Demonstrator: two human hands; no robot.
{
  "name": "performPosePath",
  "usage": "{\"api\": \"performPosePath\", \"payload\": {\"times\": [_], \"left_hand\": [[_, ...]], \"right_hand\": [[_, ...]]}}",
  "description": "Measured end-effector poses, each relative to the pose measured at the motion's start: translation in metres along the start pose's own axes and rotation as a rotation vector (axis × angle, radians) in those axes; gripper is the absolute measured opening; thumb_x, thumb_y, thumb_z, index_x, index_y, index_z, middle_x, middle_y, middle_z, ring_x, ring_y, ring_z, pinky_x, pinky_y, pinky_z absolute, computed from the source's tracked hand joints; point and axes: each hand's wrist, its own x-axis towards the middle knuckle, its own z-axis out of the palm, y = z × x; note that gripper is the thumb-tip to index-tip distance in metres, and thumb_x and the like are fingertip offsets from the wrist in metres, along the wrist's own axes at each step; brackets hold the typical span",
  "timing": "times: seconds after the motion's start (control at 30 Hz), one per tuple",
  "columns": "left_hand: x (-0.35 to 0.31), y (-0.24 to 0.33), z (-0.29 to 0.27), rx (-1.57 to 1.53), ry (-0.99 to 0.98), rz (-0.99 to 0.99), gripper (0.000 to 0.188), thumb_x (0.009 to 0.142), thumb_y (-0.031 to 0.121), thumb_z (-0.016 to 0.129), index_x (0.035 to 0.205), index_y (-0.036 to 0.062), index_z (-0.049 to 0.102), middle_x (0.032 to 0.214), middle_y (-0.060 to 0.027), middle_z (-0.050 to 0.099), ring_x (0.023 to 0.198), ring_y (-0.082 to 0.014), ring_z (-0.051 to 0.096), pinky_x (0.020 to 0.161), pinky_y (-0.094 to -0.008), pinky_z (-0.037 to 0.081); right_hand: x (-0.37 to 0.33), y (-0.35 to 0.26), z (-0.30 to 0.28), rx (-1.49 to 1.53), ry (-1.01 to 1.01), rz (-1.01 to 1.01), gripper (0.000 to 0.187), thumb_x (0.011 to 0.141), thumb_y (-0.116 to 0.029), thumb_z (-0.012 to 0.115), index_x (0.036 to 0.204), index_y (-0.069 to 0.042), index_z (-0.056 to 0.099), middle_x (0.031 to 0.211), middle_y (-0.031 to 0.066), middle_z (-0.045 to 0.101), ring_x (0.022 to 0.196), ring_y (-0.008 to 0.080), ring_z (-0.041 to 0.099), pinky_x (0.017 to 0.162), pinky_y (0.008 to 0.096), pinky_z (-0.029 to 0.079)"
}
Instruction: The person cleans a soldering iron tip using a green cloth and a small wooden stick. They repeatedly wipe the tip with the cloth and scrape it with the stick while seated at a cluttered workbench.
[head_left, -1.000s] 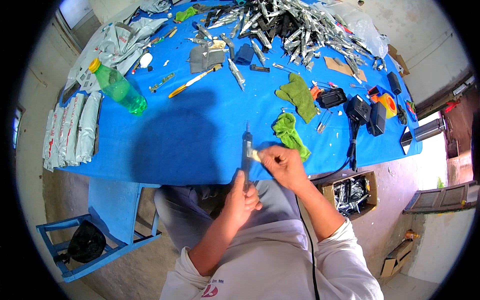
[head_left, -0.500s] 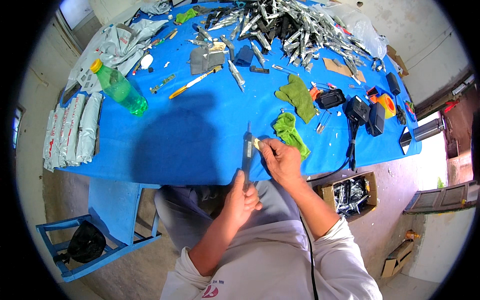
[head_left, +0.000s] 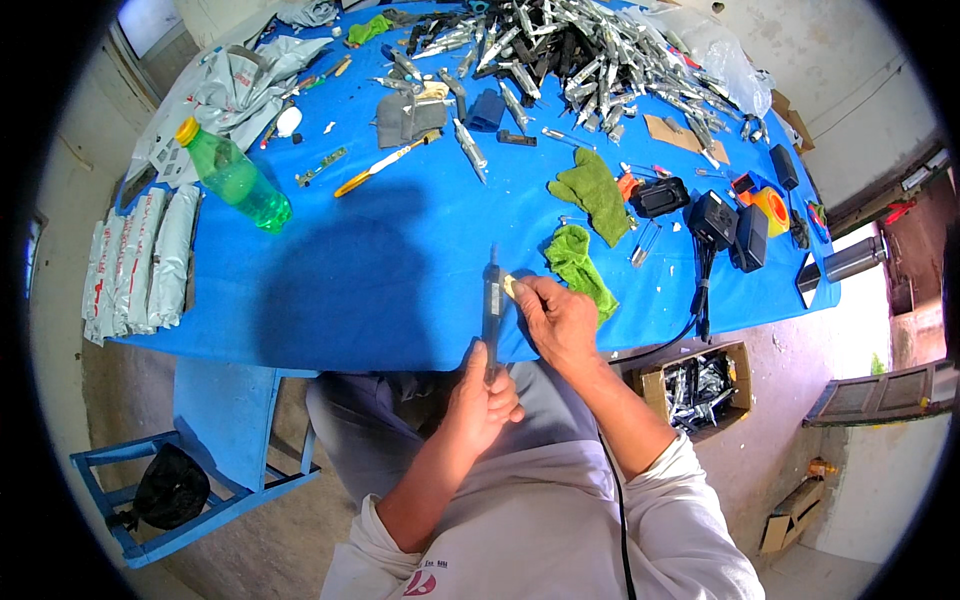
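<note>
Our left hand (head_left: 484, 398) grips the lower end of a dark grey, pen-shaped plastic device (head_left: 492, 310), left of the bright green fuzzy cloth (head_left: 575, 262). Right hand (head_left: 560, 318) pinches a small cream-coloured scrap (head_left: 510, 287) beside it, contact unclear. We'd judge: brace it firmly, press lightly.

A big blue-covered table (head_left: 225, 310) stands at 12 o'clock. A blue bench (head_left: 222, 400) sits at 8. Dusty floor (head_left: 755, 470) shows at 4, a pale wall (head_left: 850, 80) at 2, a bright opening (head_left: 868, 310) at 3.
</note>
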Motion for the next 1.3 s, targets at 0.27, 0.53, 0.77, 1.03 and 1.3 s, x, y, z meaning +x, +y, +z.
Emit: {"api": "performPosePath", "payload": {"times": [0.27, 0.53, 0.77, 1.03, 1.3], "left_hand": [[-0.001, 0.0023, 0.0053, 0.008, 0.009, -0.025, 0.06, 0.094, 0.067, 0.034, 0.059, 0.0179, 0.038, 0.048, 0.0054, 0.026, 0.041, -0.0096, 0.024, 0.056, -0.0296, 0.035], [0.0, 0.0007, 0.0052, 0.002, -0.007, -0.024, 0.06, 0.094, 0.067, 0.033, 0.06, 0.0177, 0.038, 0.049, 0.0053, 0.026, 0.041, -0.0102, 0.024, 0.056, -0.0297, 0.035], [0.0019, 0.0026, 0.0042, -0.015, 0.0, -0.032, 0.06, 0.094, 0.067, 0.034, 0.059, 0.0178, 0.038, 0.048, 0.0052, 0.026, 0.041, -0.01, 0.024, 0.056, -0.0296, 0.035], [0.0004, 0.0031, 0.0039, -0.016, -0.013, -0.04, 0.061, 0.094, 0.066, 0.033, 0.059, 0.0176, 0.038, 0.048, 0.0053, 0.026, 0.041, -0.01, 0.024, 0.056, -0.0295, 0.035], [-0.0005, 0.0006, 0.006, 0.005, 0.007, -0.032, 0.061, 0.094, 0.067, 0.033, 0.059, 0.0175, 0.037, 0.048, 0.0054, 0.025, 0.041, -0.01, 0.024, 0.056, -0.0299, 0.035]], "right_hand": [[-0.0001, 0.0005, 0.0003, 0.033, -0.023, -0.006, 0.016, 0.087, -0.023, 0.065, 0.083, -0.008, 0.07, 0.065, 0.0145, 0.063, 0.058, 0.033, 0.062, 0.052, 0.0404, 0.047], [0.0002, 0.0037, 0.0, 0.077, -0.063, -0.017, 0.017, 0.088, -0.023, 0.065, 0.084, -0.007, 0.069, 0.065, 0.0152, 0.063, 0.059, 0.0337, 0.062, 0.053, 0.0406, 0.047], [-0.0016, -0.0019, 0.0027, 0.045, -0.001, 0.023, 0.017, 0.089, -0.023, 0.064, 0.086, -0.008, 0.07, 0.066, 0.0149, 0.063, 0.059, 0.0335, 0.062, 0.053, 0.0405, 0.046], [-0.0022, -0.0013, 0.0041, 0.028, 0.026, 0.016, 0.017, 0.088, -0.024, 0.065, 0.085, -0.008, 0.07, 0.066, 0.0148, 0.063, 0.058, 0.0334, 0.062, 0.051, 0.0403, 0.046], [-0.0029, 0.0016, 0.0032, 0.039, 0.009, -0.023, 0.019, 0.089, -0.022, 0.067, 0.086, -0.004, 0.071, 0.06, 0.0122, 0.06, 0.048, 0.0229, 0.056, 0.049, 0.0332, 0.044]]}}
